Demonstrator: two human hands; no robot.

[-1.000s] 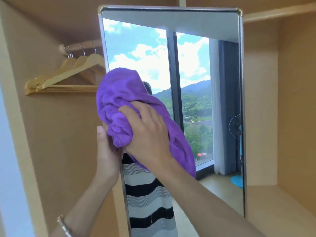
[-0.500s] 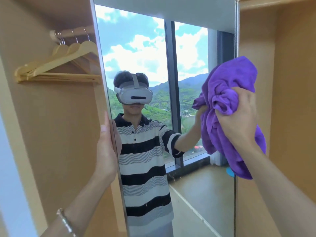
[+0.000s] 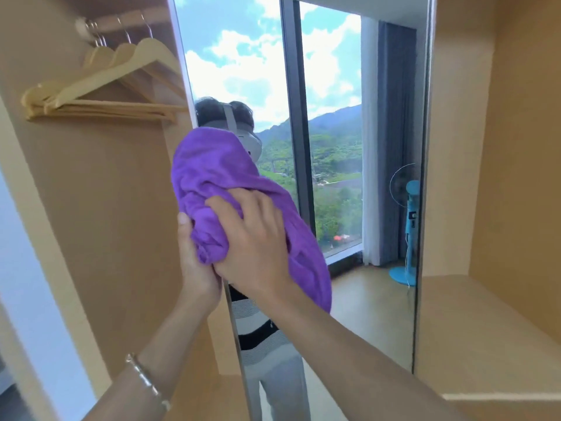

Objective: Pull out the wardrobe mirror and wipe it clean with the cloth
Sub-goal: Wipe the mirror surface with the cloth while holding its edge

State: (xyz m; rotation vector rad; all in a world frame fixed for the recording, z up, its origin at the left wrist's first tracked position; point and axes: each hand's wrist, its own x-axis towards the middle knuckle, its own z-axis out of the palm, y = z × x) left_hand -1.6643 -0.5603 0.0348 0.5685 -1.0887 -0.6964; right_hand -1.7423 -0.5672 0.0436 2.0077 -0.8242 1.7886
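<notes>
The tall wardrobe mirror (image 3: 334, 86) stands pulled out from the wooden wardrobe, its metal frame running down the left and right. It reflects a window, hills, sky and a person in a striped shirt. My right hand (image 3: 255, 241) presses a bunched purple cloth (image 3: 212, 177) against the glass near the mirror's left edge. My left hand (image 3: 194, 262) grips that left edge at mid height, right under the cloth, with the thumb up; a bracelet sits on its wrist.
Several wooden hangers (image 3: 100, 86) hang on a rail at the upper left, inside the wardrobe. A wooden shelf (image 3: 485, 329) and side panel lie to the right of the mirror. A pale door edge (image 3: 30, 284) borders the left.
My right hand swept the cloth from the mirror's right edge back across the glass to its left edge. My left hand kept its hold on the frame. The view dropped slightly.
</notes>
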